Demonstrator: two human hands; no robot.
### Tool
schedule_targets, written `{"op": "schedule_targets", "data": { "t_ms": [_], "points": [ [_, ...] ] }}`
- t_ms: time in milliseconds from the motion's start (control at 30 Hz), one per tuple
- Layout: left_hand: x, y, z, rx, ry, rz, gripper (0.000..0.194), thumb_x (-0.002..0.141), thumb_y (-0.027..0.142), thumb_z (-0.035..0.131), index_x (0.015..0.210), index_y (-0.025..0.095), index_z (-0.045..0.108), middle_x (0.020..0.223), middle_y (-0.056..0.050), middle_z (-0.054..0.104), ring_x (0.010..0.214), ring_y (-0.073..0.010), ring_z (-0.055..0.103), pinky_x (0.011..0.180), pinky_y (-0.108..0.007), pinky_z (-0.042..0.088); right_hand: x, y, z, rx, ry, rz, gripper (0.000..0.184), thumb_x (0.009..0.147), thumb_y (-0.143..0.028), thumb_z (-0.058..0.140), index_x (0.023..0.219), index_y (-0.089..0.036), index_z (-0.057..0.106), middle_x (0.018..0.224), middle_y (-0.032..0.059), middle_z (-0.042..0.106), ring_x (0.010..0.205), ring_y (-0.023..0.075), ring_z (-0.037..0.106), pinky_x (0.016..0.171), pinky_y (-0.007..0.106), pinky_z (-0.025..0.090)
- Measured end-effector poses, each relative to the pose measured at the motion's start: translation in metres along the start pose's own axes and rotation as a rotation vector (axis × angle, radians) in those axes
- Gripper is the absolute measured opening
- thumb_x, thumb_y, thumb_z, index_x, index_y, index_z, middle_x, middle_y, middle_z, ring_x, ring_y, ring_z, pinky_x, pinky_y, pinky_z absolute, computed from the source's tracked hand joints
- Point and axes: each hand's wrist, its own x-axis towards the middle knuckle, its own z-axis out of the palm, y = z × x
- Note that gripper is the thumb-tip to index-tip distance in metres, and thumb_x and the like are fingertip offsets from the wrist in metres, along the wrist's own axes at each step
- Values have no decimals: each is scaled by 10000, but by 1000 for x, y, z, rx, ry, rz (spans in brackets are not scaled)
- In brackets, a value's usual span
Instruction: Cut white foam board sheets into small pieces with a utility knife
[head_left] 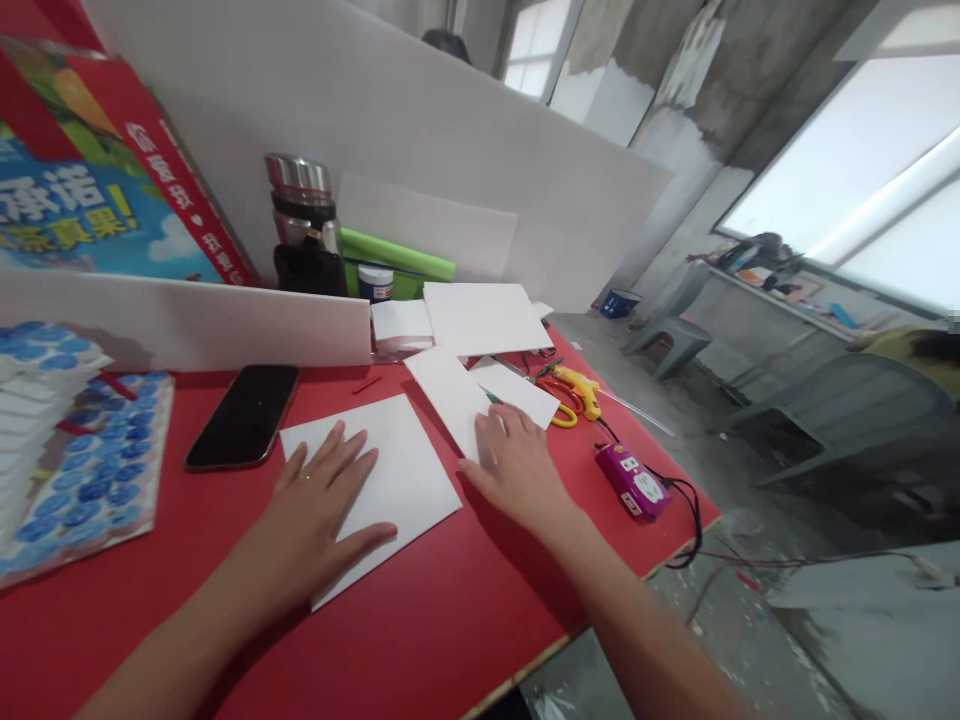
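My left hand (pixel 322 505) lies flat on a square white board (pixel 397 450), with its fingers and thumb spread. To the right, my right hand (pixel 521 465) rests over a narrower white board (pixel 442 385), thumb apart from the fingers. A green pencil (pixel 492 397) pokes out just beyond those fingertips; the rest of it is hidden, and no grip on it shows. Beyond that hand lie another white piece (pixel 525 392), scissors with red and yellow handles (pixel 562 405) and a yellow glue gun (pixel 581 390).
A black phone (pixel 244 415) and a blue-flowered item (pixel 90 480) lie left on the red table (pixel 420 620). Behind stand a flask (pixel 300 215), a small jar (pixel 375 283) and stacked white boards (pixel 487 318). A purple power strip (pixel 632 482) with cables sits near the right edge.
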Motion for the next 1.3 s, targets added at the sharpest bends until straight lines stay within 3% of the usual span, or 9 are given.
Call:
{"op": "schedule_targets", "data": {
  "t_ms": [267, 500, 600, 700, 833, 967, 1067, 1167, 1300],
  "points": [
    [-5, -8, -2, 67, -40, 23, 903, 901, 823, 460, 1557, 204, 494, 1663, -132, 393, 1551, -391, 333, 1270, -633, 130, 65, 83, -9, -169, -81, 289, 519, 893, -373, 711, 1342, -141, 598, 1367, 241, 626, 1306, 419, 545, 1017, 529, 444],
    [-5, -14, -2, -6, 17, 29, 818, 900, 788, 522, 1509, 243, 556, 1621, -134, 468, 1518, -389, 399, 1278, -644, 35, 55, 92, -24, -162, -57, 289, 549, 864, -381, 717, 1334, -128, 590, 1332, 215, 648, 1266, 373, 581, 997, 448, 456],
    [-2, -8, -10, -140, 61, 26, 744, 921, 746, 536, 1471, 249, 589, 1572, -132, 538, 1506, -388, 420, 1276, -655, 96, 32, 82, -45, -42, 48, 313, 664, 868, -475, 711, 1416, -136, 549, 1429, 236, 588, 1337, 407, 530, 1019, 510, 460],
    [1, 5, -23, -422, 119, -114, 712, 924, 678, 595, 1521, 297, 526, 1587, -115, 526, 1476, -393, 463, 1219, -632, 322, 4, 56, -61, 417, 30, 263, 739, 808, -580, 773, 1432, -236, 574, 1441, 170, 610, 1314, 387, 568, 1054, 547, 459],
    [6, 27, -35, -1121, 221, -361, 758, 903, 628, 673, 1555, 317, 443, 1592, -134, 516, 1413, -378, 542, 1105, -572, 496, -19, 1, -50, 1347, -451, 220, 628, 811, -544, 815, 1337, -249, 641, 1311, 130, 697, 1131, 297, 704, 995, 489, 537],
    [9, 35, -37, -1526, 302, -523, 788, 804, 532, 832, 1470, 243, 523, 1357, -153, 699, 1134, -312, 726, 970, -463, 591, -21, -46, -14, 1768, -728, 268, 624, 791, -566, 842, 1256, -180, 686, 1208, 156, 735, 1075, 293, 725, 971, 507, 554],
    [9, 31, -40, -1530, 354, -656, 784, 737, 447, 897, 1408, 203, 573, 1090, -94, 788, 873, -245, 760, 793, -372, 616, -17, -59, 3, 1776, -806, 311, 527, 854, -660, 737, 1059, -174, 733, 1035, 108, 746, 955, 258, 723, 896, 463, 584],
    [8, 25, -45, -1461, 415, -707, 798, 690, 409, 930, 1381, 199, 592, 1010, -56, 798, 827, -208, 742, 742, -305, 594, -15, -59, 6, 1523, -636, 229, 451, 916, -637, 667, 905, -189, 715, 823, 25, 674, 742, 197, 677, 746, 368, 589],
    [7, 21, -49, -1425, 433, -714, 847, 669, 394, 940, 1405, 197, 569, 993, -43, 792, 829, -192, 727, 736, -287, 585, -19, -54, 5, 1275, -468, 230, 614, 877, -473, 751, 1408, -228, 564, 934, 9, 659, 636, 155, 615, 584, 317, 538]
  ]
}}
